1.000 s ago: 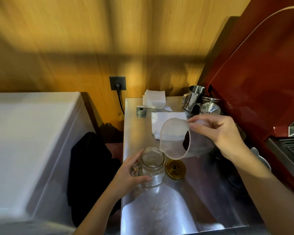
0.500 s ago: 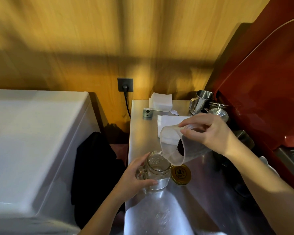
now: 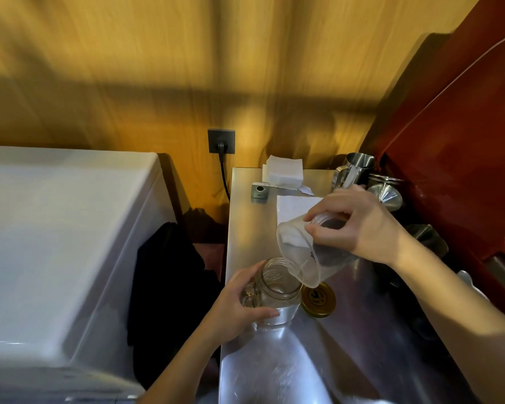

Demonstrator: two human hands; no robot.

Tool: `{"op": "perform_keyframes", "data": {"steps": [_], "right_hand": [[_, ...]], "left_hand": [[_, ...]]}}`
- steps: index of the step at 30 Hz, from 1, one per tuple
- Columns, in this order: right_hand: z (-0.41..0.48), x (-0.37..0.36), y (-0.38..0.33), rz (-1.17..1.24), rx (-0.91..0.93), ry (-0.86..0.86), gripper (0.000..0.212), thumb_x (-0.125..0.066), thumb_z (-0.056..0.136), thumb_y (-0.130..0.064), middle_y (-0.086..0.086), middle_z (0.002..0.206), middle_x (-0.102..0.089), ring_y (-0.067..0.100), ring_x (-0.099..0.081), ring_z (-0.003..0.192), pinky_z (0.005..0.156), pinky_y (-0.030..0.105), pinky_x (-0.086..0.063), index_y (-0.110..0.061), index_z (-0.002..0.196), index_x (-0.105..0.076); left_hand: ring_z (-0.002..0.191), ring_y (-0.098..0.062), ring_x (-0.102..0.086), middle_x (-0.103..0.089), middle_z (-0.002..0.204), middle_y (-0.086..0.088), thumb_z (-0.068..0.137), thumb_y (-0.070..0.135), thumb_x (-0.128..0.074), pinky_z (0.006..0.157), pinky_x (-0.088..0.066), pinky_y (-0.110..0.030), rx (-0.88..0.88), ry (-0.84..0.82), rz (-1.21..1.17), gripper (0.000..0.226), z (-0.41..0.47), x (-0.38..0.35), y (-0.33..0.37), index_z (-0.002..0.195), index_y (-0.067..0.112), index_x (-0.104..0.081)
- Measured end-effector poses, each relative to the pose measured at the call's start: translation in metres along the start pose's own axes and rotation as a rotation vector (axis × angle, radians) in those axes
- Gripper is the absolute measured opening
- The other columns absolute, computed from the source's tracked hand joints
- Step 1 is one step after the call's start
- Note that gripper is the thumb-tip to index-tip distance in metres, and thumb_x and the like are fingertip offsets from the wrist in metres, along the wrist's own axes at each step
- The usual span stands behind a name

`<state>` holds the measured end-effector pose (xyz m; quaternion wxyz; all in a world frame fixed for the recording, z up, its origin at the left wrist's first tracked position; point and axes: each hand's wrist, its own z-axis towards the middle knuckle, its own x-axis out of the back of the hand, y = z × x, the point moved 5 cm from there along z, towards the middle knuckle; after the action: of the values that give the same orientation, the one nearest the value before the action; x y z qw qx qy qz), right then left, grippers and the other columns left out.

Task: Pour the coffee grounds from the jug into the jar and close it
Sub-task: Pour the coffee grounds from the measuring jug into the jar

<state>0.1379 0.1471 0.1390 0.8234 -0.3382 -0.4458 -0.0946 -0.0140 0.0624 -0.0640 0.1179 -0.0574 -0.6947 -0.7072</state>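
While the left hand [image 3: 233, 309] wraps around the jar [image 3: 277, 290] low on its side, thumb across the front, the right hand [image 3: 359, 225] clasps the jug [image 3: 309, 255] from above and tips it steeply, mouth down and to the left. The jar stands upright and open on the steel counter [image 3: 347, 360], near its left edge. The jug's lower rim hangs just over the jar's right rim; whether the two touch is not clear. Dark grounds [image 3: 330, 225] show through the clear wall near the jug's raised bottom, under the fingers, and the jar looks empty. The gold lid [image 3: 318, 300] lies flat on the counter just right of the jar, partly under the jug's rim. Farther back sit a white napkin [image 3: 295, 207], a stack of white paper [image 3: 283, 172], and a small grey device [image 3: 259, 190]. A steel pitcher [image 3: 354, 170] and a steel funnel [image 3: 387, 192] stand at the back right, against a red machine [image 3: 449, 170]. A wall socket [image 3: 221, 141] with a black plug sits on the wooden wall. Left of the counter is a white appliance [image 3: 56, 228].
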Motion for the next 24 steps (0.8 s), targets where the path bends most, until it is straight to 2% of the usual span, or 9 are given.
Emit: {"op": "perform_keyframes", "data": {"steps": [4,8,13,16,20,24], "right_hand": [[0.003,-0.004,-0.007,-0.063,0.088,-0.048,0.018,-0.065,0.070,-0.033,0.006,0.063,-0.068,0.022,-0.057,0.063,0.071,0.040,-0.035,-0.017,0.071,-0.073],[0.006,-0.003,-0.012,-0.074,0.131,-0.056,0.025,-0.061,0.072,-0.042,-0.001,0.063,-0.067,0.016,-0.056,0.064,0.069,0.034,-0.032,-0.020,0.073,-0.072],[0.008,-0.005,-0.017,-0.122,0.156,-0.073,0.019,-0.065,0.072,-0.036,-0.005,0.064,-0.064,0.012,-0.054,0.064,0.069,0.029,-0.029,-0.018,0.074,-0.072],[0.009,-0.006,-0.019,-0.141,0.156,-0.089,0.020,-0.064,0.072,-0.036,-0.003,0.062,-0.064,0.012,-0.053,0.063,0.071,0.024,-0.028,-0.018,0.074,-0.072],[0.010,-0.007,-0.021,-0.148,0.165,-0.095,0.020,-0.064,0.072,-0.036,-0.002,0.061,-0.063,0.013,-0.052,0.062,0.069,0.031,-0.030,-0.017,0.074,-0.072],[0.010,-0.010,-0.022,-0.183,0.177,-0.101,0.022,-0.064,0.072,-0.038,0.001,0.063,-0.065,0.017,-0.055,0.063,0.070,0.031,-0.031,-0.017,0.075,-0.072]], "left_hand": [[0.116,-0.001,-0.052,-0.052,0.126,0.011,0.054,0.047,-0.086,0.095,-0.043,-0.014,0.002,-0.009,-0.001,0.080,0.000,0.000,-0.001,0.123,0.055,-0.046],[0.117,-0.003,-0.052,-0.051,0.126,0.010,0.054,0.050,-0.085,0.097,-0.043,-0.019,0.006,-0.021,0.000,0.080,0.000,0.000,0.001,0.124,0.055,-0.045],[0.112,0.010,-0.048,-0.049,0.125,0.014,0.055,0.051,-0.083,0.089,-0.039,-0.006,0.017,-0.025,0.013,0.079,0.000,0.001,0.000,0.123,0.057,-0.043],[0.110,0.015,-0.046,-0.047,0.124,0.019,0.058,0.047,-0.085,0.086,-0.037,-0.001,0.012,-0.029,0.023,0.076,-0.001,0.001,0.000,0.119,0.065,-0.042],[0.110,0.014,-0.046,-0.048,0.125,0.017,0.059,0.047,-0.085,0.087,-0.038,-0.002,0.016,-0.030,0.016,0.075,0.000,0.001,-0.001,0.117,0.069,-0.042],[0.111,0.011,-0.048,-0.048,0.126,0.015,0.057,0.051,-0.084,0.090,-0.040,-0.006,0.014,-0.033,0.008,0.076,0.000,0.001,0.000,0.117,0.070,-0.042]]}}
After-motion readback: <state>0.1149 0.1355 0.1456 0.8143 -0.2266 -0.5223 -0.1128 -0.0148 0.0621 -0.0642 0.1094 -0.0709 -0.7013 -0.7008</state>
